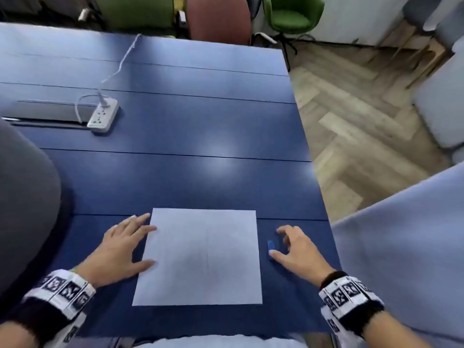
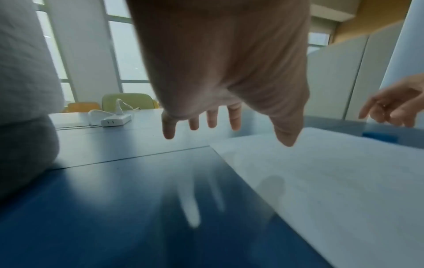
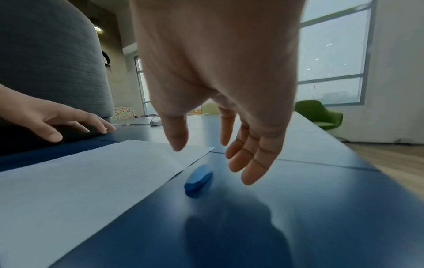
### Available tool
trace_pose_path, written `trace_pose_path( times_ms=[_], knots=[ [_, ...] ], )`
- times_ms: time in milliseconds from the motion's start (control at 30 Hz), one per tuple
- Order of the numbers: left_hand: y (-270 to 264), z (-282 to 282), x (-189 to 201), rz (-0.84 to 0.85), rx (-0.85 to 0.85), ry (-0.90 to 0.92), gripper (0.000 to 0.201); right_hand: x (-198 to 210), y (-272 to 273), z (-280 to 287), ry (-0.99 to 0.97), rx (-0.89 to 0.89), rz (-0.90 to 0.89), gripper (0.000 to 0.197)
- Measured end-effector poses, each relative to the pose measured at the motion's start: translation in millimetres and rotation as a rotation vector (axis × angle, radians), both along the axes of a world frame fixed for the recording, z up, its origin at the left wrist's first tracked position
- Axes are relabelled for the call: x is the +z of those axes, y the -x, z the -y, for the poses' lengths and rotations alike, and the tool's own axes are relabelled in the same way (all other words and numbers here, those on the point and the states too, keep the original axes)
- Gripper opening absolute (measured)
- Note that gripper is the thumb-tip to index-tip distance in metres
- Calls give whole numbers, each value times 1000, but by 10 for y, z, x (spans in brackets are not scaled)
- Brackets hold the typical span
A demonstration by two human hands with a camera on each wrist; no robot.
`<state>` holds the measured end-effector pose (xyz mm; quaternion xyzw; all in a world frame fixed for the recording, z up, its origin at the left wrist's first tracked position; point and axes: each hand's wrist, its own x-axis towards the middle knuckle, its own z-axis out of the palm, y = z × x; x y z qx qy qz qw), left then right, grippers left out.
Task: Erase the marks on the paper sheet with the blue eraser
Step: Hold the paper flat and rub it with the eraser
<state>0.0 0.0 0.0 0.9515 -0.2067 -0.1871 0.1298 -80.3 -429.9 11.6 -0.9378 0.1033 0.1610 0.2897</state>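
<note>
I am looking down at the paper sheet [image 1: 198,257], which is lying flat on the blue counter [image 1: 175,177] close to its near edge. Only very faint lines are showing on the sheet, and I cannot make out what they are. The blue eraser [image 1: 271,244] is lying on the counter just beside the sheet's right edge, not on the paper and apart from it by a narrow strip of counter. My right hand [image 1: 298,249] is hovering over the eraser with its fingers [image 3: 250,163] spread and loosely bent, holding nothing; in the right wrist view the eraser is sitting below the thumb and the other fingertips without touching them. My left hand [image 1: 120,249] is sitting at the sheet's left edge, its fingers [image 2: 212,117] straight and relaxed, gripping nothing, with the thumb tip and one fingertip reaching onto the paper's margin; from the left wrist view I cannot tell whether they are pressing it. Far beyond the sheet, toward the left, a white power strip [image 1: 103,115] with its cable is lying on the counter
</note>
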Motion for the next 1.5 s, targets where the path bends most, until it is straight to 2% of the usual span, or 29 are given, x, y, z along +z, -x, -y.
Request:
trace_pose_path(
  times_ms=[133,200,367,533,733,900,1000,1133,1267,1500],
  knots=[
    [-104,75,-105,-166,-86,-150,100,-133,-87,-129,-16,-30,-120,39],
    [-86,72,-166,-205,-90,-160,104,-213,-65,-154,-20,-64,-110,34],
    [-86,65,-202,-243,-69,-160,107,-236,-76,-143,-18,-61,-87,35],
    [-112,67,-225,-210,-95,-200,108,-242,-202,-72,54,77,-111,37],
    [-131,124,-153,-129,-130,-220,116,-250,-139,-112,124,173,-15,34],
    [-143,204,-89,-87,-159,-240,119,-212,-139,-212,211,181,-20,32],
    [-166,209,-86,-99,-145,-250,124,-152,-216,-280,232,114,-14,26],
    [-133,189,-85,-83,-128,-241,127,-26,-270,-539,192,81,231,9],
    [-126,205,-61,-83,-113,-268,129,18,-348,-1007,140,202,326,14],
    [-79,196,-39,-95,-117,-262,123,28,-609,-1494,197,461,332,19]
  ],
)
